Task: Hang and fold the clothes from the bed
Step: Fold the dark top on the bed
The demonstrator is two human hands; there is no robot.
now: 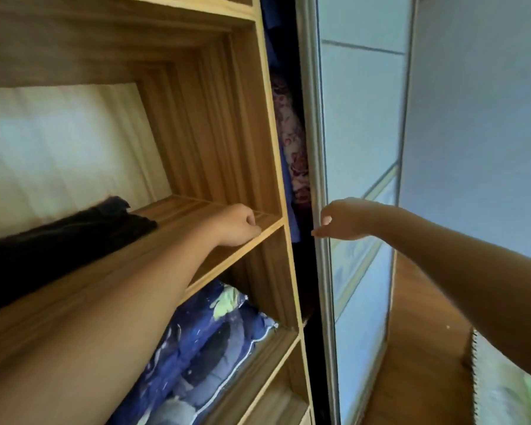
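Note:
A folded black garment (59,237) lies on a wooden wardrobe shelf (178,210) at the left. My left hand (236,223) rests on the front edge of that shelf to the right of the garment, fingers loosely curled and holding nothing. My right hand (342,220) reaches to the metal edge of the sliding wardrobe door (316,167), thumb and fingers at the frame. In the dark gap behind the door hang a purple patterned garment (292,139) and blue clothes (273,32).
A blue patterned quilt (209,345) fills the shelf below. The door's frosted panels (365,118) take up the right side. At the lower right are wooden floor (417,348) and the corner of a bed with light bedding (503,391).

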